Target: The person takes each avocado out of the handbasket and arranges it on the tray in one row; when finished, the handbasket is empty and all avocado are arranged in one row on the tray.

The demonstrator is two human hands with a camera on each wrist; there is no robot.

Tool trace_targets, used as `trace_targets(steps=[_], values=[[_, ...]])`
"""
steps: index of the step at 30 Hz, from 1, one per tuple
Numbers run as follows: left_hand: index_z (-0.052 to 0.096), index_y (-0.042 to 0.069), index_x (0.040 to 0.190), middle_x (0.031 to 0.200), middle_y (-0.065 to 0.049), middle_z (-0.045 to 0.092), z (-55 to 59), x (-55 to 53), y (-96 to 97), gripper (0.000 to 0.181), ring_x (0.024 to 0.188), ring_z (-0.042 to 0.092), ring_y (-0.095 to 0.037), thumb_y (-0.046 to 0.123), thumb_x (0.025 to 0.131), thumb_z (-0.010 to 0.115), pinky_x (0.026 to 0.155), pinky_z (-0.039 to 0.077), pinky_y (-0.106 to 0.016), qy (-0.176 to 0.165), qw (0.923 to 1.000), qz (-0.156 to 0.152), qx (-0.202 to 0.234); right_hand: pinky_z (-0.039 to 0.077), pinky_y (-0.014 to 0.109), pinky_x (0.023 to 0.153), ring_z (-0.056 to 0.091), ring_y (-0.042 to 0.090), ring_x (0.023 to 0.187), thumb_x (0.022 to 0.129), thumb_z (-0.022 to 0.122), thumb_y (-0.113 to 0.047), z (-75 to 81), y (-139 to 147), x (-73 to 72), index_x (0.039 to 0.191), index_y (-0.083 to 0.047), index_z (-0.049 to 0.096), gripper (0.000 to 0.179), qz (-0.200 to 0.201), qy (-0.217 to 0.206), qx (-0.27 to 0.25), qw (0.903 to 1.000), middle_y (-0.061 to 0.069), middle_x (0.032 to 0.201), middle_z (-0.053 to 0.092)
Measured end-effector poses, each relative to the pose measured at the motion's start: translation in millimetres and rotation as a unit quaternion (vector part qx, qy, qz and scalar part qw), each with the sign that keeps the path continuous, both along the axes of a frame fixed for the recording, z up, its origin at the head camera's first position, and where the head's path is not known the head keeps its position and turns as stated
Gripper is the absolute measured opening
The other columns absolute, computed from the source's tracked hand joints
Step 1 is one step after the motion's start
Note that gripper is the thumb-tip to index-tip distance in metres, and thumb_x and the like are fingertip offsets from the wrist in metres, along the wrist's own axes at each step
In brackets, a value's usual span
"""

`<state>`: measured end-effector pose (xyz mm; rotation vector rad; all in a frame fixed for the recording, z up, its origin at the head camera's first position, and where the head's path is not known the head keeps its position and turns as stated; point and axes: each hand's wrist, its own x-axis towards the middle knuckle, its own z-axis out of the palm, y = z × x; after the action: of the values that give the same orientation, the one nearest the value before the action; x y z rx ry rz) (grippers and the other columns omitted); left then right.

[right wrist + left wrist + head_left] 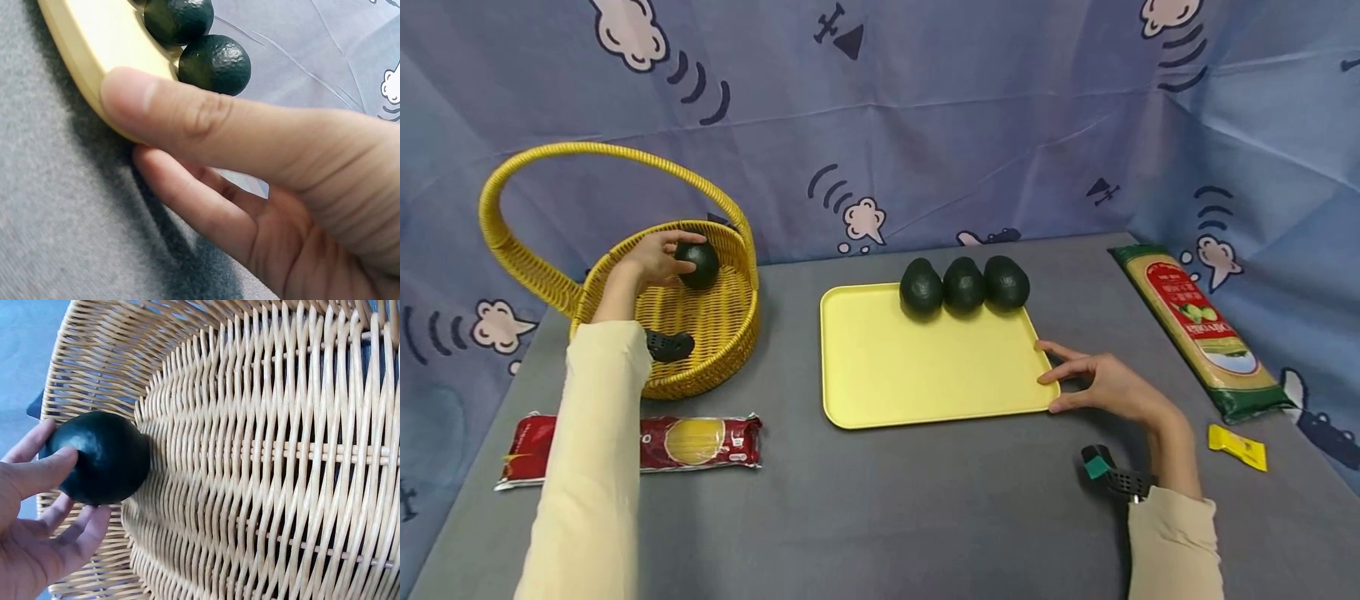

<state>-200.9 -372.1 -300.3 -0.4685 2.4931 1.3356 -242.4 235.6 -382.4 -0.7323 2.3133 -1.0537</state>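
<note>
My left hand (pixel 655 260) reaches into the yellow wicker basket (pixel 741 337) and holds a dark green avocado (pixel 700 265) near its far side. In the left wrist view, the thumb and fingers curl round that avocado (pixel 103 459), which is against the woven wall. My right hand (pixel 1108 383) pinches the right edge of a yellow tray (pixel 925 367). Seen from the right wrist, the thumb lies over the tray's rim (pixel 81 75) with fingers below it. Three more avocados (pixel 962 287) stand in a row along the tray's far edge.
A red pasta packet (pixel 692 442) lies in front of the basket, partly under my left sleeve. On the right are a long green-and-gold packet (pixel 1202 325) and a small yellow wrapped piece (pixel 1237 447). The basket's tall handle (pixel 617 150) arches at the back; a patterned cloth hangs behind.
</note>
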Motion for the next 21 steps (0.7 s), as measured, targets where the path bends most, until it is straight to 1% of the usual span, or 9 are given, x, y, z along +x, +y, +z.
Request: trace_targets(steps=[2, 4, 7, 9, 11, 13, 16, 19, 21], values=[[0.026, 0.002, 0.150, 0.153, -0.032, 0.002, -2.1, -1.7, -0.9, 0.055, 0.138, 0.017, -0.048, -0.001, 0.099, 0.046, 0.099, 0.039, -0.056, 0.007, 0.9999, 0.000, -0.010, 0.017, 0.069, 0.105, 0.020, 0.045, 0.139, 0.076, 0.081, -0.017, 0.6, 0.2, 0.1, 0.108, -0.005, 0.073, 0.035, 0.000, 0.002, -0.003, 1.0000, 0.018, 0.151, 0.033], [0.026, 0.004, 0.151, 0.153, -0.033, 0.003, -5.4, -3.3, -1.8, 0.056, 0.137, 0.019, -0.048, 0.001, 0.099, 0.048, 0.097, 0.041, -0.055, 0.014, 0.9997, -0.001, -0.021, 0.017, 0.070, 0.104, 0.020, 0.046, 0.139, 0.076, 0.081, -0.016, 1.6, 0.3, 0.1, 0.108, -0.004, 0.073, 0.035, 0.000, 0.001, -0.003, 1.0000, 0.019, 0.151, 0.033], [0.022, 0.007, 0.153, 0.152, -0.034, 0.007, -11.6, -5.2, -3.0, 0.062, 0.132, 0.027, -0.050, 0.002, 0.098, 0.051, 0.096, 0.045, -0.053, 0.024, 0.9994, -0.007, -0.022, 0.016, 0.071, 0.104, 0.019, 0.045, 0.139, 0.077, 0.081, -0.016, 2.8, 0.1, 0.3, 0.109, -0.003, 0.072, 0.036, 0.000, -0.005, -0.003, 1.0000, 0.019, 0.151, 0.033], [0.019, 0.008, 0.154, 0.151, -0.036, 0.006, -14.4, -4.8, -4.0, 0.066, 0.130, 0.029, -0.052, 0.001, 0.097, 0.053, 0.095, 0.047, -0.052, 0.032, 0.9993, -0.012, -0.018, 0.015, 0.071, 0.105, 0.018, 0.045, 0.139, 0.077, 0.081, -0.015, 3.4, -0.1, 0.5, 0.109, -0.002, 0.072, 0.036, 0.000, -0.008, -0.003, 1.0000, 0.019, 0.151, 0.033], [0.017, 0.008, 0.154, 0.150, -0.037, 0.007, -16.4, -3.6, -5.0, 0.069, 0.129, 0.030, -0.052, 0.000, 0.096, 0.054, 0.090, 0.052, -0.047, 0.037, 0.9992, -0.012, -0.006, 0.015, 0.071, 0.105, 0.018, 0.045, 0.139, 0.077, 0.081, -0.015, 2.6, 0.1, 0.5, 0.109, -0.002, 0.072, 0.036, -0.001, -0.008, -0.002, 1.0000, 0.019, 0.151, 0.033], [0.016, 0.008, 0.154, 0.150, -0.037, 0.007, -17.0, -1.5, -6.3, 0.070, 0.129, 0.029, -0.052, 0.000, 0.096, 0.055, 0.083, 0.055, -0.039, 0.040, 0.9991, -0.013, -0.002, 0.016, 0.070, 0.105, 0.019, 0.045, 0.139, 0.076, 0.081, -0.015, 1.4, 0.4, 0.5, 0.109, -0.003, 0.072, 0.036, -0.002, -0.007, -0.001, 1.0000, 0.018, 0.151, 0.033], [0.016, 0.011, 0.154, 0.151, -0.035, 0.006, -15.9, 3.2, -8.4, 0.070, 0.130, 0.029, -0.049, 0.004, 0.097, 0.055, 0.074, 0.056, -0.030, 0.035, 0.9992, -0.011, 0.014, 0.016, 0.069, 0.105, 0.019, 0.044, 0.140, 0.076, 0.082, -0.015, 0.2, 0.8, 0.3, 0.108, -0.003, 0.072, 0.036, -0.003, -0.005, -0.002, 1.0000, 0.017, 0.151, 0.033], [0.017, 0.011, 0.154, 0.149, -0.034, 0.015, -15.5, 7.3, -10.4, 0.068, 0.114, 0.052, -0.032, 0.009, 0.098, 0.056, 0.074, 0.057, -0.029, 0.024, 0.9988, -0.012, 0.040, 0.016, 0.069, 0.106, 0.019, 0.044, 0.140, 0.076, 0.082, -0.015, 0.7, 0.7, 0.5, 0.108, -0.003, 0.072, 0.035, -0.002, -0.004, -0.004, 1.0000, 0.017, 0.151, 0.033], [0.017, 0.011, 0.154, 0.149, -0.032, 0.018, -15.4, 8.8, -11.3, 0.068, 0.098, 0.061, -0.020, 0.011, 0.098, 0.056, 0.078, 0.057, -0.031, 0.009, 0.9976, -0.020, 0.066, 0.016, 0.069, 0.106, 0.019, 0.044, 0.140, 0.076, 0.082, -0.015, 1.9, 0.8, 1.0, 0.108, -0.003, 0.073, 0.035, -0.002, -0.002, -0.004, 1.0000, 0.018, 0.151, 0.033]])
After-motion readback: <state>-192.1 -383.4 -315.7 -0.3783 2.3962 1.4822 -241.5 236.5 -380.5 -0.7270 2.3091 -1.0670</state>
